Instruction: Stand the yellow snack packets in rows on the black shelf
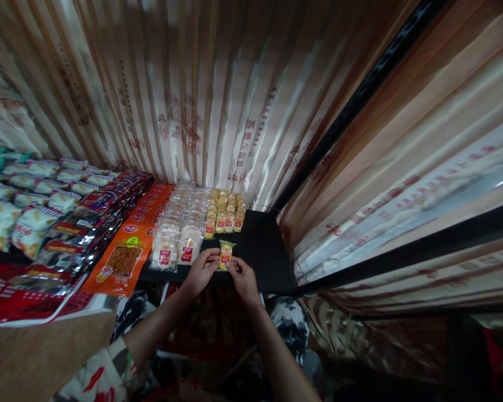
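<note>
- One pack [225,255] sits between your two hands, above the black surface [272,257], toward its near edge and just short of the yellow packs [229,220].
- Your left hand [203,271] has its fingertips drawn narrow at the pack's left side; your right hand [243,279] pinches its right side, so you have it between both.
- Done, judging by the layout: the yellow packs stand in a neat block near the surface's far edge, with the white packs [188,248] lined up just left of them.
- Left over: the pack you hold is apart from that block; whether more belong with it, you cannot tell from this view.
- Count of yellow packs: four across your nearest row, several rows deep, the far ones too small to number surely.
- White packs: two lines, overlapping too closely to count.
- Farther left, one orange bag [119,268] shows its full front, others tucked behind; dark packs [67,245] and pale bags [33,223] are many, uncounted.
</note>
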Tool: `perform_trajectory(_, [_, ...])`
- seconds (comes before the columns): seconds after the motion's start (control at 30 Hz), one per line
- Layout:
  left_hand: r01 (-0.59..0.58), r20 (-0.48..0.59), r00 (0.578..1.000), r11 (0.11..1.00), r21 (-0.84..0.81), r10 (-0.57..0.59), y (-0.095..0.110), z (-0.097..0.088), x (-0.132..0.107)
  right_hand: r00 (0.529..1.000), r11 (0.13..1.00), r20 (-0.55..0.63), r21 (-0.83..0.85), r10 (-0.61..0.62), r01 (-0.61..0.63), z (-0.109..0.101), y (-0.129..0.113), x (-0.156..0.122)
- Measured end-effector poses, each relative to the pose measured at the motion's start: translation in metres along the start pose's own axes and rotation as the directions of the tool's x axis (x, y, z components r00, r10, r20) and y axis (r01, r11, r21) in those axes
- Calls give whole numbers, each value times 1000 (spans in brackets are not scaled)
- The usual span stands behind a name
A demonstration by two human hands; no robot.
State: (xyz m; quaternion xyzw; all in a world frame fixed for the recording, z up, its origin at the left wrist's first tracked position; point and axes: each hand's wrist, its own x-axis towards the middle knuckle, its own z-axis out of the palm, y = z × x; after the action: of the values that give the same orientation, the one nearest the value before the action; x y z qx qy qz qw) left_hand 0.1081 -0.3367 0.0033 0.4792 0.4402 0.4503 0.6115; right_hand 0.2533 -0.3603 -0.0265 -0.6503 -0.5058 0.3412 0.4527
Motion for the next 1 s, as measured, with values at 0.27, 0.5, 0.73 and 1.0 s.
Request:
perform_trajectory(0.27, [-156,7,987,935,318,162,-1,18,21,994,993,-101,-118,-27,15,17,-9,47])
perform_trajectory(0.5, [-83,-33,993,881,466,112,0,22,40,989,981,-138,-195,-44,16,31,-10,69])
perform_trajectory(0.73, [-82,-17,994,833,547,109,-10,17,49,970,888,-190,-457,-153,50,38,-5,75])
perform_trajectory(1.0, [-133,-16,985,824,551,169,-16,14,51,973,860,-189,-510,-135,20,41,-10,74])
